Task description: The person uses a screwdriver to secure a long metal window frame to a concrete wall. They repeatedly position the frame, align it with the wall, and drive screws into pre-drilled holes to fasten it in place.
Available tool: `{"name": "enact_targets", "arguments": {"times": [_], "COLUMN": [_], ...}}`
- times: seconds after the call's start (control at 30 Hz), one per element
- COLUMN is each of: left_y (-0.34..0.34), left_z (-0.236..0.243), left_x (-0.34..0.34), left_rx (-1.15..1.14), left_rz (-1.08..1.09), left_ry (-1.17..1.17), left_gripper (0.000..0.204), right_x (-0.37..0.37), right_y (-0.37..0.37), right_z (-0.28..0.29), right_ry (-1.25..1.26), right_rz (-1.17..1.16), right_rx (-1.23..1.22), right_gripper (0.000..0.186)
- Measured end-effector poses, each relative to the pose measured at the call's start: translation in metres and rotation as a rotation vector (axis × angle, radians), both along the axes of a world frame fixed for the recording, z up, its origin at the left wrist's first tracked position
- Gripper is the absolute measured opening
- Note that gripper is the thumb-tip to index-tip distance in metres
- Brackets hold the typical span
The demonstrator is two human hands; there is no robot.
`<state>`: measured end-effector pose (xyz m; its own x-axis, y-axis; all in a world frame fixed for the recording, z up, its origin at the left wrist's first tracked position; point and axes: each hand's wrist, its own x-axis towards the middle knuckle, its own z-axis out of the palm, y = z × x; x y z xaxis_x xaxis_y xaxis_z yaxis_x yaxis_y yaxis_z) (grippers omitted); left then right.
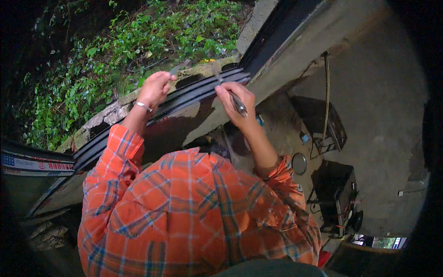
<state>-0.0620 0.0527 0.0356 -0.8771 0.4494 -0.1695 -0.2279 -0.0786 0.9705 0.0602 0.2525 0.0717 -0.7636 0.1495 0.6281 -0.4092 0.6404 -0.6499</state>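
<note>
Both my arms reach forward over a window sill with dark sliding tracks (187,98). My left hand (156,88) is closed on a thin grey blade-like piece (180,67), which sticks out over the outer ledge; the part inside the fist is hidden. To its right, my right hand (240,102) grips a tool with a shiny rounded handle (238,105). The tool's far end is blurred above the ledge, so its kind does not show. The two hands are apart, and the pieces they hold do not touch.
Beyond the tracks lies a rough, mossy concrete ledge (110,113), with green plants (184,34) outside. A dark upright frame (272,41) bounds the opening on the right. Further right are a hanging rope (327,92), a round lid-like disc (299,164) and a dark boxy object (334,187).
</note>
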Motion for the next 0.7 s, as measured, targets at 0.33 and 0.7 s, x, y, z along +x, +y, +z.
{"name": "enact_targets", "arguments": {"times": [0.33, 0.7], "left_y": [0.111, 0.183], "left_z": [-0.033, -0.074], "left_x": [-0.03, -0.081], "left_rx": [-0.711, -0.975], "left_rz": [-0.366, -0.46], "left_ry": [1.116, 1.181], "left_gripper": [0.014, 0.013], "right_x": [0.097, 0.125], "right_y": [0.021, 0.032], "right_z": [-0.058, -0.08], "right_ry": [-0.123, -0.109], "right_rz": [-0.198, -0.265], "right_rx": [-0.081, -0.176], "right_gripper": [0.008, 0.009]}}
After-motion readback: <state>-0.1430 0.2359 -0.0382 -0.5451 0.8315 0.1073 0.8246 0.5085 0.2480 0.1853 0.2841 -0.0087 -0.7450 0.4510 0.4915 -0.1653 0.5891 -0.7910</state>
